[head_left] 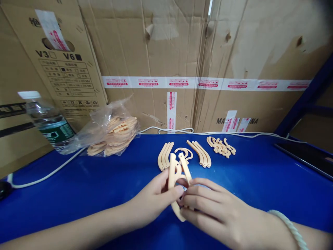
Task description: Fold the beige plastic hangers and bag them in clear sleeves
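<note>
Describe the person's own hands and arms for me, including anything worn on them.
The left hand and right hand are both ungloved. The left forearm has no sleeve or band in view. The right wrist wears a pale, twisted cord-like bracelet; no sleeve shows there either.
</note>
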Available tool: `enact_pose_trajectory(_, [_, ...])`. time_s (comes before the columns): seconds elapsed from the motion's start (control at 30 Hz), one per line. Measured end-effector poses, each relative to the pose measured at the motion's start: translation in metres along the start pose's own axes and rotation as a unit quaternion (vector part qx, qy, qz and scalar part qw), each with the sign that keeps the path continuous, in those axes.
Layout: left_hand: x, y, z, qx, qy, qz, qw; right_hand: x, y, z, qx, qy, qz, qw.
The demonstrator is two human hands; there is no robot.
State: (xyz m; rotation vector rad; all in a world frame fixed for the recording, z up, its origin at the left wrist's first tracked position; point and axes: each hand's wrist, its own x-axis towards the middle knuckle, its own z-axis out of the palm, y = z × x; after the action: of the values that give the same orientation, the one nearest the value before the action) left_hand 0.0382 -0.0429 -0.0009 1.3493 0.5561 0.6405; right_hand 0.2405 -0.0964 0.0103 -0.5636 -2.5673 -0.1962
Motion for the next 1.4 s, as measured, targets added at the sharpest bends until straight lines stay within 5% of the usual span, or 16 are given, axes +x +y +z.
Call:
enact_pose_trajectory(0.1, [0.0, -0.001, 0.0, 0.028, -0.019, 0.021, 0.999, 0.001, 0.005, -0.004, 0.026, 0.009, 0.025, 0.999])
enact_pose_trajectory(0.33, [0.003, -0.005, 0.002, -0.031, 0.058, -0.005, 0.998, -0.007, 0.007, -0.002, -0.109, 0.057, -0.022, 0.992])
enact_pose_trajectory(0.57, [0.001, -0.007, 0.004, -0.038, 0.121, -0.015, 0.992, -0.006, 0.008, 0.003, -0.169, -0.003, 0.063, 0.984])
enact_pose_trajectory(0.73, [0.001, -0.007, 0.003, -0.02, 0.127, -0.022, 0.991, -0.005, 0.006, 0.002, -0.163, -0.011, 0.051, 0.985])
enact_pose_trajectory(0.93, [0.003, -0.002, 0.003, -0.135, 0.141, -0.047, 0.98, -0.013, 0.006, -0.008, -0.174, 0.076, -0.004, 0.982])
enact_pose_trajectory(1.13, [0.005, -0.003, -0.002, -0.154, 0.123, -0.037, 0.98, -0.031, 0.053, -0.031, -0.166, 0.105, 0.125, 0.972])
enact_pose_trajectory(1.4, [0.005, -0.003, -0.002, -0.165, 0.12, -0.043, 0.978, -0.051, 0.104, -0.033, -0.101, -0.069, 0.186, 0.975])
